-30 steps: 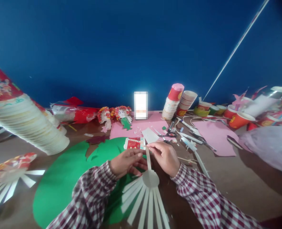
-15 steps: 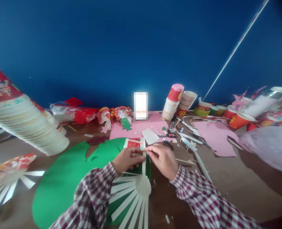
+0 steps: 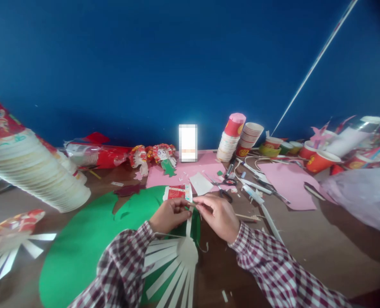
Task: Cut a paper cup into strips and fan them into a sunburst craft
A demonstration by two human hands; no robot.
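My left hand [image 3: 169, 214] and my right hand [image 3: 216, 216] meet over a paper cup cut into white strips [image 3: 177, 265] that fan out from its round base. Both hands pinch the upper end of one upright strip, fingers closed. The cut cup lies partly on a large green paper sheet [image 3: 81, 248]. Just beyond my fingers lies a small red and white printed piece [image 3: 177, 193]. Both arms wear red and white checked sleeves.
A long stack of paper cups [image 3: 32, 171] lies at the left, another cut cup [image 3: 7, 246] below it. Pink paper [image 3: 289, 182], scissors [image 3: 224, 183], paper dolls [image 3: 154, 156], standing cup stacks [image 3: 241, 137] and coloured cups [image 3: 318, 160] crowd the back. A clear plastic bag [image 3: 363, 196] lies right.
The cut cup has turned and shifted left, its strips now fanning to the lower left. Both hands stayed pinched on the one strip and moved slightly left with it.
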